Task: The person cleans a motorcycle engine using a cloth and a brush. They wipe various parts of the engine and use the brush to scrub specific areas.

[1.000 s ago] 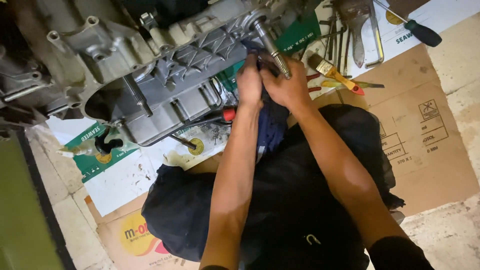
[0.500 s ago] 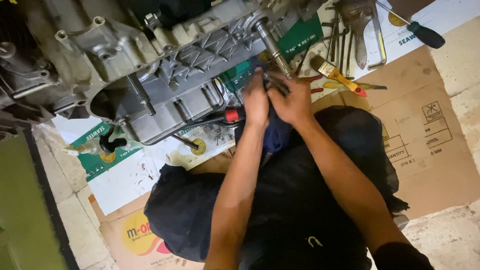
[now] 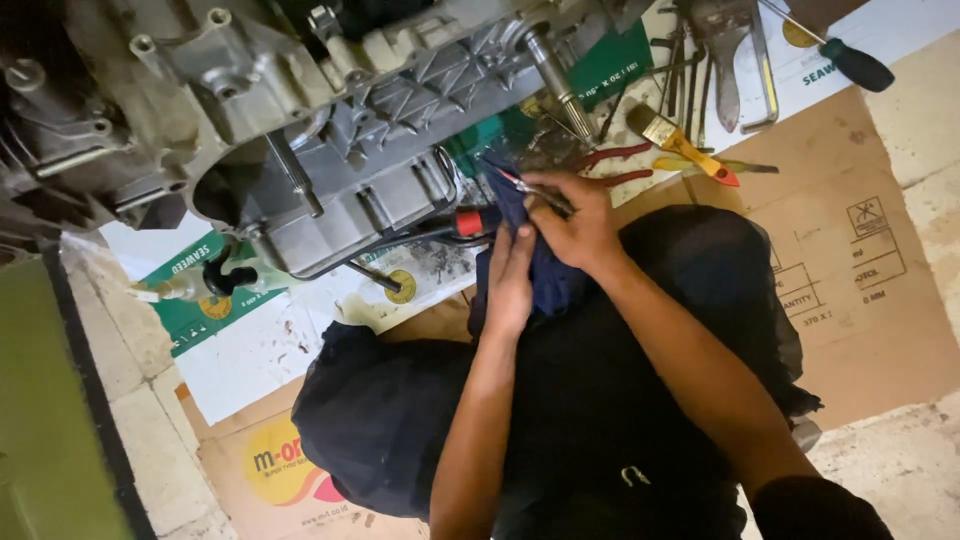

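My right hand point(image 3: 575, 222) grips a thin tool with a red and dark shaft point(image 3: 528, 188), its tip pointing up-left toward a dark blue rag point(image 3: 545, 275). My left hand point(image 3: 510, 280) presses against that rag from the left and holds it. Both hands sit just below the grey metal engine casing point(image 3: 340, 130), close to its protruding splined shaft point(image 3: 560, 85). My dark trousers fill the lower middle of the view.
Flattened cardboard point(image 3: 850, 250) covers the floor. At the top right lie a paintbrush with a yellow and red handle point(image 3: 680, 140), red-handled pliers point(image 3: 615, 165), several wrenches point(image 3: 730, 50) and a dark-handled screwdriver point(image 3: 850, 60). A green panel point(image 3: 40, 400) stands at the left.
Both hands have drawn back from the splined shaft toward my lap, bringing the rag with them. The thin tool now shows in my right hand.
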